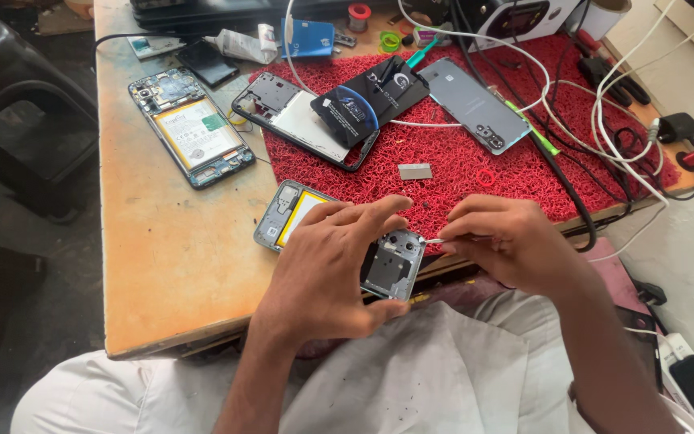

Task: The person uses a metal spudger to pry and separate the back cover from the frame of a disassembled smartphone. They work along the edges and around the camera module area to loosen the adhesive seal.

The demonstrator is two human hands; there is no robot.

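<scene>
While left hand [323, 269] steadies opened phone [391, 265], right hand [501, 241] pinches tweezers [431, 240]

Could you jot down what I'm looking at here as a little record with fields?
Setting: worn wooden table partly covered by a red mat
Left hand: steadies an opened phone with its back cover off
Right hand: holds a thin tool, its tip at the phone's upper part
Nearby: another opened phone showing its battery, a grey back cover, white cables
Person: seated, light clothing
</scene>
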